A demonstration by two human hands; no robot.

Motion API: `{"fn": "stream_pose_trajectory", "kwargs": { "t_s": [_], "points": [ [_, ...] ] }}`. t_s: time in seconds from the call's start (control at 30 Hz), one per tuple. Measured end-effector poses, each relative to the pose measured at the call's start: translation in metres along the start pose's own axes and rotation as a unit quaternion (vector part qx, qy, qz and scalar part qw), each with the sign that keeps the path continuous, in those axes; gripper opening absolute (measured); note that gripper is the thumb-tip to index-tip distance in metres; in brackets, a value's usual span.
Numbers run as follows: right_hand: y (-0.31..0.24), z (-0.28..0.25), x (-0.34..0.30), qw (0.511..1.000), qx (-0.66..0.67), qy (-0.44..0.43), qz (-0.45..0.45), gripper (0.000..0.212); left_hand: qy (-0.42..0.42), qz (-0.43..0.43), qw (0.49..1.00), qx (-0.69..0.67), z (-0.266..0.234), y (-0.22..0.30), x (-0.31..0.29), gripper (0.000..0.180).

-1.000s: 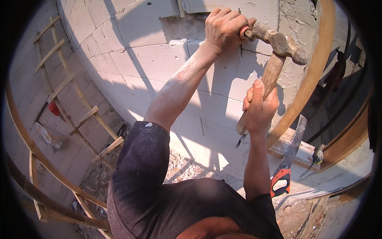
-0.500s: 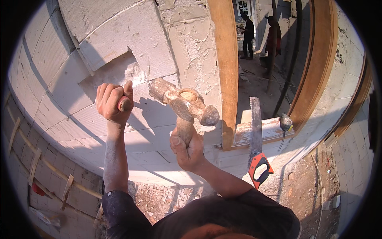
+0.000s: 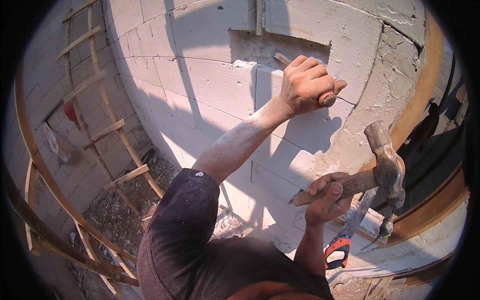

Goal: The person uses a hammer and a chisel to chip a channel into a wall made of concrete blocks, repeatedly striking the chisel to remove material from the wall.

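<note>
My left hand is closed around the red handle of a chisel. The blade sticks out past my knuckles into a rectangular recess cut in the pale block wall. Lower and to the right, my right hand grips the wooden handle of a hammer. The hammer's worn steel head stands to the right, apart from the chisel's butt end. Whether the chisel's tip touches the recess is hard to make out.
A handsaw with an orange-red handle and a tape measure are by the wooden window frame, close to my right hand. At left stand a wooden ladder and curved poles. Rubble covers the ground.
My view has turned left, bringing the ladder in more fully. The hammer has swung away from the left hand, its handle now nearly level. The chisel's blade now shows at the recess.
</note>
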State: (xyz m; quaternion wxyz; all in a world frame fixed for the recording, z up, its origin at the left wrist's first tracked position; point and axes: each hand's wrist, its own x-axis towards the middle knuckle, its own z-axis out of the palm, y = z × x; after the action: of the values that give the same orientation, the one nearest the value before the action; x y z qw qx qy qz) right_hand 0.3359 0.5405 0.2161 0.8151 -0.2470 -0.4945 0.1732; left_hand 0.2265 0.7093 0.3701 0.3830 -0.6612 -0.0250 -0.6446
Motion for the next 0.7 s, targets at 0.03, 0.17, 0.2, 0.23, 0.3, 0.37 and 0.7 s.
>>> {"fn": "stream_pose_trajectory", "kwargs": {
  "t_s": [0.03,0.17,0.2,0.23,0.3,0.37,0.7],
  "points": [
    [0.000,0.000,-0.001,1.000,0.001,-0.003,-0.005,0.045,-0.004,0.002,1.000,0.004,-0.001,-0.002,-0.001,0.035],
    [0.000,0.000,-0.004,1.000,0.006,0.007,-0.009,0.045,0.016,-0.016,1.000,-0.010,0.000,0.005,-0.001,0.034],
    [0.003,-0.002,-0.004,0.999,0.002,0.010,-0.031,0.045,0.016,-0.015,1.000,-0.011,0.004,0.006,0.003,0.034],
    [0.004,-0.003,-0.006,0.999,-0.003,0.010,-0.048,0.045,0.032,-0.011,0.999,-0.017,0.007,0.010,0.006,0.037],
    [-0.002,0.002,-0.004,0.999,0.003,0.009,-0.037,0.044,0.039,-0.014,0.999,-0.005,0.007,0.011,0.004,0.040],
    [-0.005,0.001,-0.001,0.999,0.008,0.014,-0.036,0.044,0.039,-0.022,0.999,-0.002,0.011,0.005,-0.001,0.038],
    [0.008,0.016,0.023,0.997,-0.046,-0.027,0.047,0.036,0.034,-0.052,0.997,0.035,0.018,0.007,-0.005,0.031]
  ]
}}
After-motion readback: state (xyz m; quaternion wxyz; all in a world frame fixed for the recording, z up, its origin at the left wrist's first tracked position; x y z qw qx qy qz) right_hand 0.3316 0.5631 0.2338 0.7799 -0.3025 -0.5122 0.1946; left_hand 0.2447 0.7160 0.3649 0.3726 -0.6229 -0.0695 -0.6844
